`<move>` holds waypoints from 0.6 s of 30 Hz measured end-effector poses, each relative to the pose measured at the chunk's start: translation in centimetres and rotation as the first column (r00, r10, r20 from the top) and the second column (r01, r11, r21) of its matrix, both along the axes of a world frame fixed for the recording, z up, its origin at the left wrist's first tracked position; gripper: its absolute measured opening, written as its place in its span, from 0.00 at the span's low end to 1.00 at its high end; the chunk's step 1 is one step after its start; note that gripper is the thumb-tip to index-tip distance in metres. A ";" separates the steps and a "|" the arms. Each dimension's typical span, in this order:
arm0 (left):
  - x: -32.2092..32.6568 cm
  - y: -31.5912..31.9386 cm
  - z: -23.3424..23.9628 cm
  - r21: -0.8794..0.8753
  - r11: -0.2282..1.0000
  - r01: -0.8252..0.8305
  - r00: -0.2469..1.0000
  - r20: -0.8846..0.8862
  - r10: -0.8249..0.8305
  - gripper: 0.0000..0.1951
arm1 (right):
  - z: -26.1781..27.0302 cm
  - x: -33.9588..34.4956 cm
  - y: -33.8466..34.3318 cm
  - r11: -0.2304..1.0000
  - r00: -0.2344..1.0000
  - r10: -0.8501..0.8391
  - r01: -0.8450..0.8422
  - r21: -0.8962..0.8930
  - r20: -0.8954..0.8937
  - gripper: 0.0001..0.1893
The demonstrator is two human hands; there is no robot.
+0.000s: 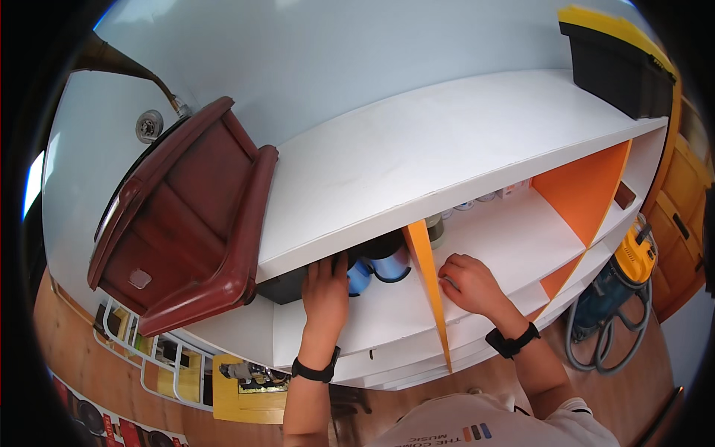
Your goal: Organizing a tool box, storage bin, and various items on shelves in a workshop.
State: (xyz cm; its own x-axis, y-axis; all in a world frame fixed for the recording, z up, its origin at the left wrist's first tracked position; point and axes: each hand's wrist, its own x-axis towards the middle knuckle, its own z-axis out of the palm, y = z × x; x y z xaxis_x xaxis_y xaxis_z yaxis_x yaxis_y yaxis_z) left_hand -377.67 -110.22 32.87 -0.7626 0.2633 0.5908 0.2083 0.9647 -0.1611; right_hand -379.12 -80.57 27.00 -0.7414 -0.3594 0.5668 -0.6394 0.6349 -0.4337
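My left hand (325,290) reaches into the left compartment of a white shelf unit (385,218), its fingertips at a black object under the top board. Whether it grips that object is hidden. Blue cylindrical containers with black parts (391,266) stand just right of those fingers, and a dark box (282,286) lies to their left. My right hand (468,284), fingers bent, rests by the front of the neighbouring compartment, right of the orange divider (427,279). It appears to hold nothing. Behind it stands an olive-grey container (435,230) against the divider.
A dark red padded leather-like piece (195,195) stands on the unit's left end. A black toolbox with a yellow lid (620,67) sits at the right end. Below right is a yellow and blue vacuum cleaner (614,279) with a grey hose. White metal rails (151,363) stand lower left.
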 end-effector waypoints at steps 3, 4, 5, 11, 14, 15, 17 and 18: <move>-0.4 0.0 0.4 0.000 1.000 -0.015 0.998 0.062 0.014 0.29 | -0.2 -0.1 -0.1 1.000 1.000 -0.001 0.001 -0.004 -0.004 0.05; -0.4 0.0 0.4 -0.009 1.000 -0.018 0.998 0.060 0.018 0.29 | -0.3 -0.1 -0.1 1.000 1.000 -0.004 0.004 0.002 0.001 0.05; -0.4 0.0 0.4 -0.019 1.000 -0.021 0.998 0.058 0.023 0.29 | -0.3 -0.1 -0.1 1.000 1.000 -0.007 0.007 0.007 0.005 0.05; 0.8 1.4 1.0 -0.029 0.999 0.018 1.000 0.022 -0.017 0.31 | -0.2 -0.1 0.2 1.000 1.000 -0.002 0.002 0.012 -0.004 0.05; 0.9 2.8 0.9 0.013 0.993 0.118 0.992 0.033 -0.119 0.31 | -0.2 -0.1 0.1 1.000 1.000 0.004 -0.004 0.021 0.000 0.05; 0.7 3.2 0.9 0.036 0.987 0.154 0.987 0.039 -0.156 0.31 | 0.0 -0.1 0.0 0.999 1.000 0.007 -0.007 0.032 0.000 0.05; -0.3 4.3 1.0 0.071 0.984 0.166 0.985 0.039 -0.169 0.30 | -0.2 -0.1 0.0 1.000 1.000 0.002 -0.002 0.022 0.007 0.05; -0.7 4.8 1.2 0.086 0.981 0.172 0.984 0.033 -0.175 0.29 | -0.1 -0.2 0.0 1.000 1.000 0.000 0.000 0.017 0.005 0.05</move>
State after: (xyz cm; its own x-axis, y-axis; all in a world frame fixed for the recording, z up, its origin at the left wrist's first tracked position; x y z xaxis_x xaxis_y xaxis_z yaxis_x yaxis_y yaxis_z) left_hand -378.39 -105.46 34.04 -0.7331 0.3450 0.5861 0.3782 0.9230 -0.0703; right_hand -379.34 -80.58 26.86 -0.7439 -0.3689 0.5573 -0.6375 0.6420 -0.4259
